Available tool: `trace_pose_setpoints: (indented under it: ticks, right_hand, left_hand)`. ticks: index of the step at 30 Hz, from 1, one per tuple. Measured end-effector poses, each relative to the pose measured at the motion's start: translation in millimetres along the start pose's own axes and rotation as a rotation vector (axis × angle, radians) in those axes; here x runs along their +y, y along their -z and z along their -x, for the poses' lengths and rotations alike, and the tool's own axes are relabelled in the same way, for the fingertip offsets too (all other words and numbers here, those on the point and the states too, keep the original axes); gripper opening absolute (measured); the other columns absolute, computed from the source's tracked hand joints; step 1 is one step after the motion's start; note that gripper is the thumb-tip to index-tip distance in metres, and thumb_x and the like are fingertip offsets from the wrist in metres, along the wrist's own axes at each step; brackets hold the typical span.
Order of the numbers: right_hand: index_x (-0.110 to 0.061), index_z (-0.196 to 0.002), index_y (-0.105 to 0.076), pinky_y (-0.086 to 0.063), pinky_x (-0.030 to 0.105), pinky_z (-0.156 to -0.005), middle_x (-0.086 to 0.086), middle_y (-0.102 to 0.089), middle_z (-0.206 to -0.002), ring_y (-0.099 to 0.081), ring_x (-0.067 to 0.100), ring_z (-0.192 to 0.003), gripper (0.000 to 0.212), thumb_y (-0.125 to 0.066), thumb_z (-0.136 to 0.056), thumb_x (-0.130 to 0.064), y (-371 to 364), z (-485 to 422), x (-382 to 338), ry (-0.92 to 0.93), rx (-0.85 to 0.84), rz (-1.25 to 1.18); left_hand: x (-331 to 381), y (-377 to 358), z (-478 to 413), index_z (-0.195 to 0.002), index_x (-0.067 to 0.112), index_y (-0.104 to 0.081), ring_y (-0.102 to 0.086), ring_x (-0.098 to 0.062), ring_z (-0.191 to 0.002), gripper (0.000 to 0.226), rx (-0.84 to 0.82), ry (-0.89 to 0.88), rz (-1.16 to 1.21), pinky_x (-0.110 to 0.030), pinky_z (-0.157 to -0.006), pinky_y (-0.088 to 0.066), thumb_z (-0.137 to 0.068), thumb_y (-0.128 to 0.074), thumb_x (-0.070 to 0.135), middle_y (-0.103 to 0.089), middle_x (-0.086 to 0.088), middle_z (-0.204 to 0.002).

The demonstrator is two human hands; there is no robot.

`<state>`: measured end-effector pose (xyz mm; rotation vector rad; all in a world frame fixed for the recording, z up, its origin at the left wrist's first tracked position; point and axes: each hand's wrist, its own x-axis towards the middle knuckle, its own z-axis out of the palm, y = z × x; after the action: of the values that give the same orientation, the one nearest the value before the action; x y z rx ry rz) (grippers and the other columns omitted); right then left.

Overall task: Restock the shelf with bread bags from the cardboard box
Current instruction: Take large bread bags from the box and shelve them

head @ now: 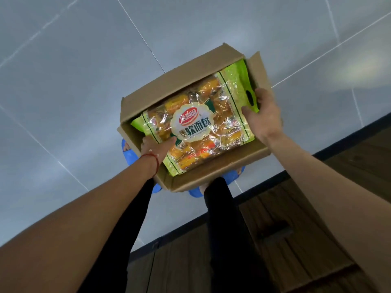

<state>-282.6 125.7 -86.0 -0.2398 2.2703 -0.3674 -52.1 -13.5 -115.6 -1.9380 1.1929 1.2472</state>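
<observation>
stocking is at an early stage, by my judgement: the bread bag (196, 127) lies in the open cardboard box (211, 178) on the tiled floor (63, 81), not yet lifted clear; no shelf is in view, and whether more bags lie beneath cannot be told. my left hand (155, 145) pinches its near edge, thumb on top; my right hand (265, 115) grips the green handle end, well apart. bag: glossy, crinkled clear film, green borders, soft lumpy contents. box: plain brown board, flaps raised.

cardboard box (213, 170): 1 | bread bag (194, 127): 1 (in view) | left hand (155, 148): 1 | right hand (264, 115): 1
</observation>
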Motion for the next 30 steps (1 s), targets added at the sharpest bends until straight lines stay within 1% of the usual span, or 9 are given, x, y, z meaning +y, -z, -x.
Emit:
trace_pose_setpoints:
  ticks: [4,9,11,14,17,20,23,28,30]
  right_hand:
    - [-0.013,-0.156,-0.036,-0.035,0.028,-0.105,0.005,-0.048,-0.154,-0.046,0.023,-0.138,0.069,-0.066,-0.097,-0.032,-13.0,-14.4,6.0,-0.012,-0.047,0.005]
    - [-0.012,-0.155,-0.034,-0.034,0.024,-0.101,0.004,-0.052,-0.149,-0.048,0.011,-0.119,0.082,-0.068,-0.093,-0.051,-24.2,-32.4,12.4,0.000,-0.123,-0.074]
    - [-0.015,-0.154,-0.035,-0.038,0.036,-0.113,0.002,-0.054,-0.149,-0.053,0.018,-0.128,0.092,-0.064,-0.086,-0.069,-26.2,-39.8,13.4,0.007,-0.176,-0.081]
    - [-0.017,-0.147,-0.039,-0.046,0.047,-0.105,0.000,-0.062,-0.127,-0.060,0.025,-0.115,0.096,-0.057,-0.078,-0.083,-29.0,-44.6,15.6,0.027,-0.235,0.018]
    - [-0.010,-0.142,-0.037,-0.047,0.043,-0.089,0.000,-0.055,-0.114,-0.055,0.024,-0.100,0.086,-0.063,-0.086,-0.070,-30.2,-34.7,11.0,-0.021,-0.242,0.054]
    - [-0.016,-0.126,-0.041,-0.050,0.043,-0.083,-0.001,-0.059,-0.114,-0.062,0.026,-0.099,0.061,-0.067,-0.091,-0.058,-29.4,-12.2,5.4,-0.070,-0.215,0.015]
    - [-0.014,-0.125,-0.044,-0.056,0.048,-0.087,0.004,-0.065,-0.120,-0.067,0.026,-0.100,0.056,-0.068,-0.092,-0.052,-24.9,21.7,-2.4,-0.099,-0.174,-0.036]
    - [-0.013,-0.129,-0.049,-0.052,0.038,-0.092,-0.007,-0.063,-0.112,-0.062,0.016,-0.099,0.053,-0.072,-0.092,-0.044,-8.2,91.0,-24.9,-0.127,-0.070,-0.162]
    - [-0.013,-0.128,-0.050,-0.054,0.039,-0.093,-0.008,-0.064,-0.112,-0.063,0.015,-0.099,0.054,-0.074,-0.091,-0.044,0.4,119.2,-38.6,-0.131,-0.046,-0.206]
  left_hand:
    - [-0.6,-8.6,-17.1,-0.142,0.007,-0.027,-0.044,-0.030,-0.129,0.102,-0.013,0.014,0.056,-0.046,-0.105,-0.039,-0.067,-0.077,0.055,-0.042,-0.009,-0.142]
    - [-3.0,-11.9,-35.3,-0.137,0.009,-0.031,-0.048,-0.027,-0.125,0.101,0.005,-0.047,0.167,-0.043,-0.104,-0.040,-0.062,-0.083,0.051,-0.049,-0.006,-0.136]
    - [-5.8,-14.8,-40.5,-0.139,0.011,-0.031,-0.049,-0.025,-0.126,0.102,0.009,-0.062,0.231,-0.042,-0.105,-0.039,-0.061,-0.085,0.046,-0.051,-0.004,-0.136]
    - [-10.8,-18.8,-41.8,-0.135,0.018,-0.039,-0.055,-0.022,-0.119,0.091,0.031,-0.118,0.289,-0.041,-0.104,-0.042,-0.061,-0.086,0.043,-0.058,0.001,-0.129]
    - [-13.6,-17.3,-31.1,-0.129,0.024,-0.043,-0.060,-0.021,-0.113,0.079,0.068,-0.182,0.282,-0.041,-0.101,-0.045,-0.064,-0.083,0.045,-0.062,0.005,-0.121]
    - [-9.8,-6.7,-16.4,-0.126,0.022,-0.046,-0.061,-0.020,-0.109,0.068,0.088,-0.221,0.275,-0.041,-0.100,-0.046,-0.070,-0.080,0.042,-0.064,0.005,-0.119]
    - [-5.9,14.7,1.0,-0.122,0.022,-0.049,-0.062,-0.020,-0.105,0.064,0.068,-0.262,0.233,-0.041,-0.095,-0.049,-0.069,-0.080,0.043,-0.065,0.006,-0.114]
    - [-11.5,67.5,40.5,-0.116,0.034,-0.053,-0.063,-0.020,-0.106,0.064,0.001,-0.344,0.174,-0.045,-0.091,-0.052,-0.062,-0.080,0.056,-0.068,0.011,-0.109]
    - [-11.9,93.1,60.6,-0.115,0.030,-0.054,-0.065,-0.018,-0.102,0.060,-0.017,-0.376,0.181,-0.045,-0.090,-0.053,-0.065,-0.080,0.052,-0.068,0.010,-0.107]
